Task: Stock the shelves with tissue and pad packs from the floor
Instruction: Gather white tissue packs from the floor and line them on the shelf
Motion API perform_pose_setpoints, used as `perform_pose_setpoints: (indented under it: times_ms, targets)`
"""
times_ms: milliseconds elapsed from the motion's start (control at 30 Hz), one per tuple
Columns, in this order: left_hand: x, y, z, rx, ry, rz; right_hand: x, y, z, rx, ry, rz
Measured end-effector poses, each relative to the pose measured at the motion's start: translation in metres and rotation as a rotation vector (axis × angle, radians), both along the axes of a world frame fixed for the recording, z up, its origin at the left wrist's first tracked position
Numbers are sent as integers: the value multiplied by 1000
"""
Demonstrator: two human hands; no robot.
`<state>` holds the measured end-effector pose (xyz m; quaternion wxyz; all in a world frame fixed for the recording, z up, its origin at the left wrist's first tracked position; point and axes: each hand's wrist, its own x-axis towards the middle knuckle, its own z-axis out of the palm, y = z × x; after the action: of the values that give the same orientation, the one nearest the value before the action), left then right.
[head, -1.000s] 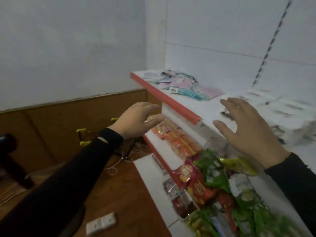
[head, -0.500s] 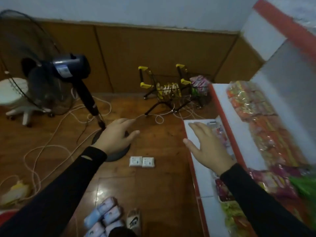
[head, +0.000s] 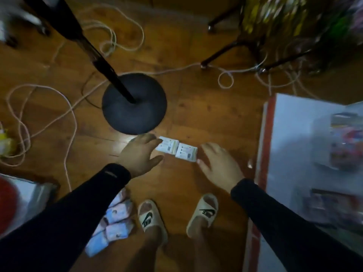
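The wooden floor [head: 196,114] is seen from above, filling most of the view. At the right edge a white shelf [head: 294,144] with a red front strip is seen, and blurred coloured packets are carried on it. A black fan base [head: 135,112] is set on the floor near the middle, with its dark pole rising toward the upper left. White cables [head: 39,118] are looped across the floor to the left and behind the base. A pile of pale blue and pink packs [head: 115,218] is laid on the floor at the lower left, partly hidden by the left sleeve, just beside the left slipper [head: 150,218]; the right slipper [head: 204,213] is placed near it. Two small white packs [head: 176,149] are laid side by side on the floor, touching each other, between the two hands. The left hand [head: 140,154] is held spread, its fingertips reaching the left pack's edge; whether contact is made cannot be told. The right hand [head: 220,163] is held spread too, fingers straight, just beside the right pack, and nothing is gripped by it
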<state>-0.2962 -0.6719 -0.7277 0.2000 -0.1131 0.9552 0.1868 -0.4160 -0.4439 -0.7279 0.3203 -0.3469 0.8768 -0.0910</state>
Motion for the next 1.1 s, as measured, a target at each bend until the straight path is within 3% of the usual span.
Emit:
perform_pose_setpoints:
  times_ms: [167, 300, 533, 700, 833, 967, 1100]
  targets:
    - [-12, 5, -220, -44, -74, -63, 14, -11, -222, 42, -24, 67]
    - [-9, 1, -339, -93, -150, -90, 30, -15, -352, 41, 5, 133]
    - [-33, -15, -422, -212, -89, -187, -4, -36, -426, 41, 166, 170]
    - [-85, -25, -427, -304, -104, -144, -54, -56, -429, 58, 184, 143]
    - [-99, -25, -388, -76, -159, -67, -65, -55, -394, -22, 112, 58]
    - [-113, -33, -284, 86, -136, -59, -82, -43, -296, -120, -2, -20]
    - [-153, -44, -129, 148, -113, -90, -124, -43, -140, -152, -11, 12]
